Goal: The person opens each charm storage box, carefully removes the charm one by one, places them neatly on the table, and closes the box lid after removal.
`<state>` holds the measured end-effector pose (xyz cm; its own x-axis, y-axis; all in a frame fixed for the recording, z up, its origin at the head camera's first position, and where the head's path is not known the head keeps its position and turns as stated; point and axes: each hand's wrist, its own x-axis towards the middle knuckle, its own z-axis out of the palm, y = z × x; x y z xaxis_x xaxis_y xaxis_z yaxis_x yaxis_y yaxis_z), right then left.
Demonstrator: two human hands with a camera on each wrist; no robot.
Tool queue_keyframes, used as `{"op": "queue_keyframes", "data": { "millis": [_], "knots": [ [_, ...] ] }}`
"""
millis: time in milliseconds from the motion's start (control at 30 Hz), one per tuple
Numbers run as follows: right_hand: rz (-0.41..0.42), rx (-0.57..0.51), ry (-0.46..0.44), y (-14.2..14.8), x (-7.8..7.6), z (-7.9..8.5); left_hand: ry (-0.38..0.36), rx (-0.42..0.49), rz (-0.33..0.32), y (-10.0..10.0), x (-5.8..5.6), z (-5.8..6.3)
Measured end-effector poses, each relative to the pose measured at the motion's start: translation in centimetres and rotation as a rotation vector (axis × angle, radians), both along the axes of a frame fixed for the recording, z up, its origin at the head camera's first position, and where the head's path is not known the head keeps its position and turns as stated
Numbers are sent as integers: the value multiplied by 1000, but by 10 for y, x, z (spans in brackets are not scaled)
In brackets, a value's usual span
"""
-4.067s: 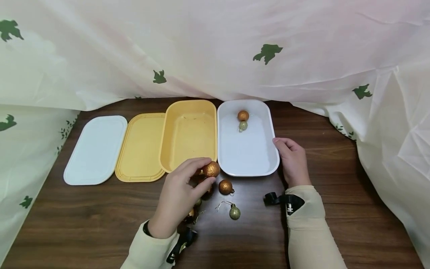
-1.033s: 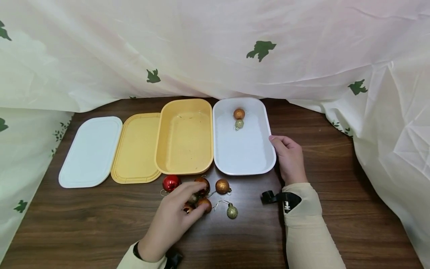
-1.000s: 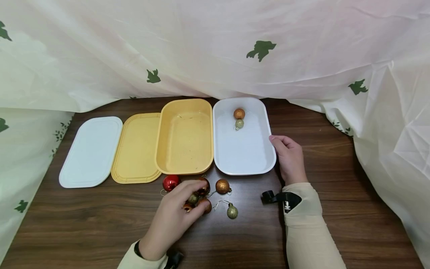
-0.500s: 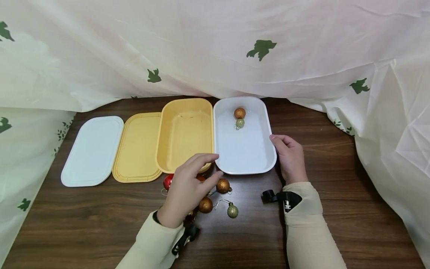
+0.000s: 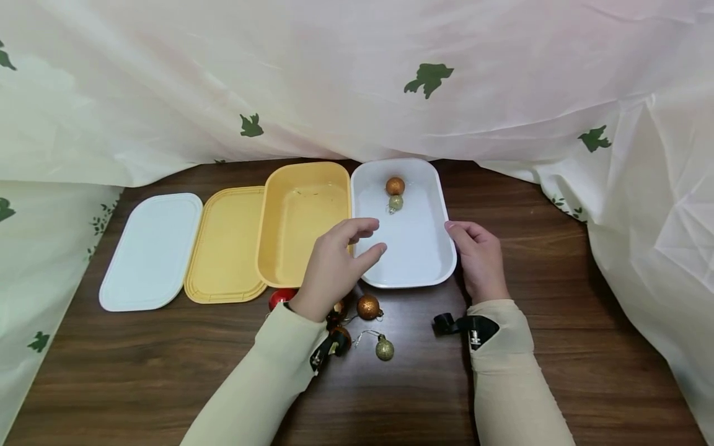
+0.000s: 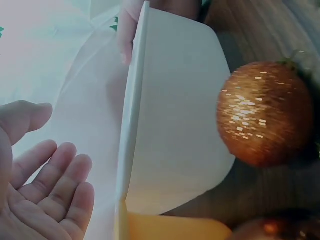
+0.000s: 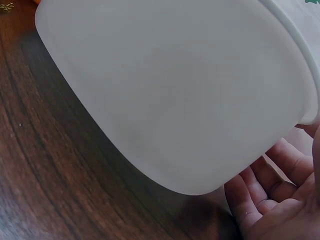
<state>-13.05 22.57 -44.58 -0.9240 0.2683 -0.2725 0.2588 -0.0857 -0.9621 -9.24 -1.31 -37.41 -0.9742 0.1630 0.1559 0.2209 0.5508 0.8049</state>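
Our left hand (image 5: 334, 266) hovers empty, loosely curved, while our right hand (image 5: 481, 257) grips the white box (image 5: 415, 248) at its right, and we judge the glittery copper ball (image 5: 368, 307), on the worktop (image 5: 424, 396) just nearer, light, brittle, best pinched around its middle.

Curtains (image 5: 334, 62) around a wooden table (image 5: 418, 390) suggest a booth.

Dark wood-grain table (image 5: 139, 371), white lid (image 5: 152, 253), yellow lid (image 5: 227, 244), yellow tub (image 5: 301, 214), white tub (image 5: 413, 251), baubles (image 5: 369, 306) near the tubs
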Motion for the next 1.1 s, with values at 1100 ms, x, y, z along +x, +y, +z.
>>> {"op": "queue_keyframes", "data": {
  "millis": [1100],
  "knots": [
    [56,41,-35,3,-2,-1,-291,158,64,36,-83,-8]
  ]
}}
